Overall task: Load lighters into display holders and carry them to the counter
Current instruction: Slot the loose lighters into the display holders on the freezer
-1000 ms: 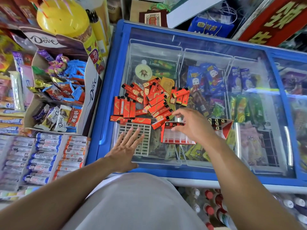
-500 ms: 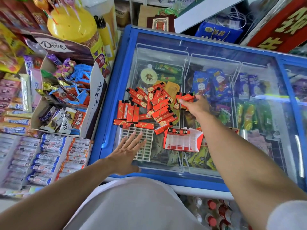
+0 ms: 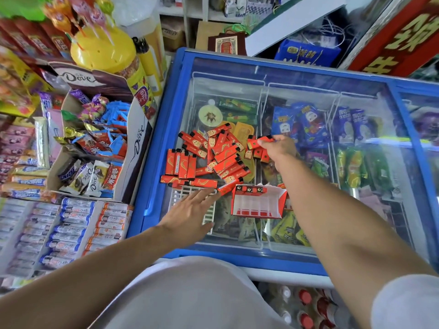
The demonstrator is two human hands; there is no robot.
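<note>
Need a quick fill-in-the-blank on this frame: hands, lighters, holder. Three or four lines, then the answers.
1. The right hand pinches a red ____ at the far edge of the pile.
2. The left hand lies open and flat over the white ____ on the freezer lid.
3. The red-and-white display holder has ____ lighters loaded along its top row.
4. The pile of loose lighters lies on the freezer's ____ lid.

Answers: lighter; grid; three; glass
</note>
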